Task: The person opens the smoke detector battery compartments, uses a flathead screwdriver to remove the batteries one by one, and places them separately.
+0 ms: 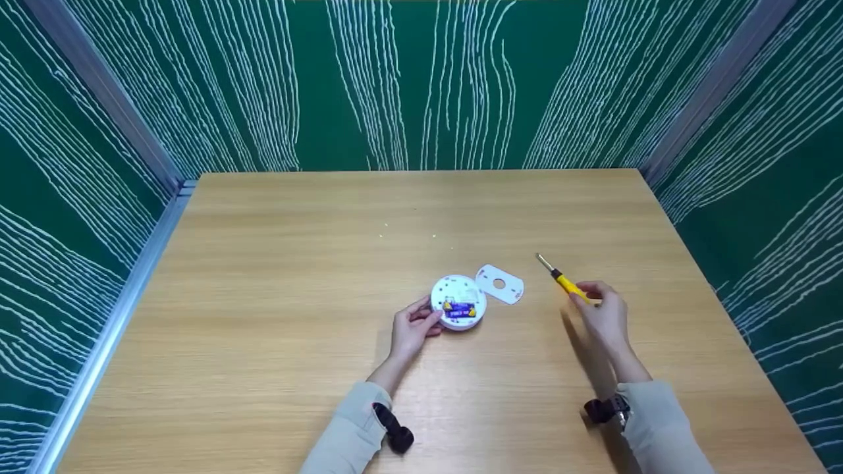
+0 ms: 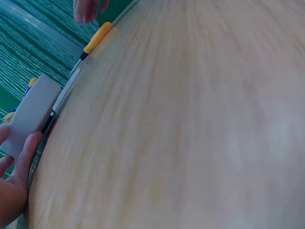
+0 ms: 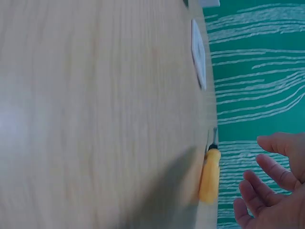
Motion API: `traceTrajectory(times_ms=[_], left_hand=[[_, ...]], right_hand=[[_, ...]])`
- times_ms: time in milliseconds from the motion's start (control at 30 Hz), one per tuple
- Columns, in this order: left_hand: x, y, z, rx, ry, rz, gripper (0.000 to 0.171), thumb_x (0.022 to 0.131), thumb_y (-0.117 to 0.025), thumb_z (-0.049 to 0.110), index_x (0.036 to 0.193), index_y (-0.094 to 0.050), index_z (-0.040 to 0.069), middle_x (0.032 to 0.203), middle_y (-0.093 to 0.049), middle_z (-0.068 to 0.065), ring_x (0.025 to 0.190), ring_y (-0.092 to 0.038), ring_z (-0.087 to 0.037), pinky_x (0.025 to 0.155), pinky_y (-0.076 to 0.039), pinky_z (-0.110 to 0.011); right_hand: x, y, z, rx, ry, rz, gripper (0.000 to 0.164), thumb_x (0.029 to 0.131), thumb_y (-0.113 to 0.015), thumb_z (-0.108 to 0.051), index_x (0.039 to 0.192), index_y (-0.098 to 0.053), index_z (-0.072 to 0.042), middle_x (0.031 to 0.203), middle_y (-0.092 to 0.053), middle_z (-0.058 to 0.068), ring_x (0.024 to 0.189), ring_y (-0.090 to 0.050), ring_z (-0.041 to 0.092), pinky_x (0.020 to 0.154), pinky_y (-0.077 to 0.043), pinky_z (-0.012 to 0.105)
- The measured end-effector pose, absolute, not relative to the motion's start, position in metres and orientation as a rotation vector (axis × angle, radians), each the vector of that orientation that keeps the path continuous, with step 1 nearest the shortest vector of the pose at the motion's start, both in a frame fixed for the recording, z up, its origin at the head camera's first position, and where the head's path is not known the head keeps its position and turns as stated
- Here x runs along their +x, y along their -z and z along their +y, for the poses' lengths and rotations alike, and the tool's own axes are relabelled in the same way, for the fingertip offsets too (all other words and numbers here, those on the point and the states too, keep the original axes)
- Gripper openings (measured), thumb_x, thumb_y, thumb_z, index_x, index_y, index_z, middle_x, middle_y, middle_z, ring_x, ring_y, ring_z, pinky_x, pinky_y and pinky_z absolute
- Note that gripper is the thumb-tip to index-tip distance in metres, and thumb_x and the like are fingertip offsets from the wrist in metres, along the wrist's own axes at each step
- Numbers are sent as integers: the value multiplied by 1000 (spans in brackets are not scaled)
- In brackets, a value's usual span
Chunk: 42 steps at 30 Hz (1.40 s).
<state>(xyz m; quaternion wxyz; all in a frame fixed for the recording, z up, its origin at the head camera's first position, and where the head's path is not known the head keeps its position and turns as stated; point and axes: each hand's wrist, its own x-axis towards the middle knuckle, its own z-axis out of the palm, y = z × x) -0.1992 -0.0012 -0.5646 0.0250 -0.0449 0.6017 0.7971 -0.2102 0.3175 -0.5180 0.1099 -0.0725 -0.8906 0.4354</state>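
A round white device (image 1: pixel 459 288) shows purple-and-yellow batteries (image 1: pixel 460 310) in its upward face. My left hand (image 1: pixel 413 329) grips its left edge, thumb on top and fingers lower down; in the left wrist view the device (image 2: pixel 33 114) is tilted. A flat white plate (image 1: pixel 487 276) with a round hole lies just beyond its right side. Farther right, a yellow-handled screwdriver (image 1: pixel 570 286) rests on the table, its tip toward the far left. My right hand (image 1: pixel 606 318) hovers over the handle; the right wrist view shows its fingers (image 3: pixel 271 171) loosely spread and apart from the screwdriver (image 3: pixel 210 176).
The wooden table (image 1: pixel 263 263) carries a few tiny pale specks (image 1: pixel 434 236) beyond the device. Green walls (image 1: pixel 553 66) with white streaks stand along the back and sides, with metal posts (image 1: pixel 125 99) at the corners. Dark wrist cameras (image 1: pixel 395 431) sit at both cuffs.
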Motion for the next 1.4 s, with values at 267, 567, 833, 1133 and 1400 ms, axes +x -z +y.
traceTrajectory(times_ms=[267,567,833,1133,1400], left_hand=[[-200,566,-2,-165,-2460,1865,47,77,-64,-2,120,-47,-10,83,-60,-15,61,-62,-19,60,-56,-32],[-199,565,-2,-167,-2459,1861,47,77,-65,-1,120,-48,-9,83,-61,-14,62,-63,-21,61,-56,-35],[-198,564,-2,-128,-2478,1859,45,78,-63,-4,120,-48,-11,78,-60,-10,60,-62,-17,60,-56,-35],[-199,565,-3,-148,-2490,1826,46,77,-64,-4,120,-47,-11,78,-60,-10,58,-61,-14,57,-56,-30],[-200,565,-1,-173,-2479,1819,47,78,-63,-4,121,-46,-11,79,-59,-10,58,-61,-15,57,-56,-30]], right_hand=[[-201,512,301,-112,-1387,-2610,28,85,-59,-14,107,-55,3,104,-55,19,94,-50,26,72,-45,16],[-194,509,281,16,-1383,-2626,29,83,-63,-12,107,-56,3,103,-57,18,92,-53,28,77,-48,35],[-192,508,263,120,-1393,-2561,25,76,-68,-4,99,-61,5,86,-61,14,77,-55,24,62,-49,18],[-189,508,245,177,-1401,-2652,26,78,-67,-9,102,-61,1,85,-61,8,77,-54,20,66,-51,26],[-189,508,230,197,-1419,-2681,25,79,-67,-9,102,-61,0,83,-60,6,76,-55,19,66,-51,26]])
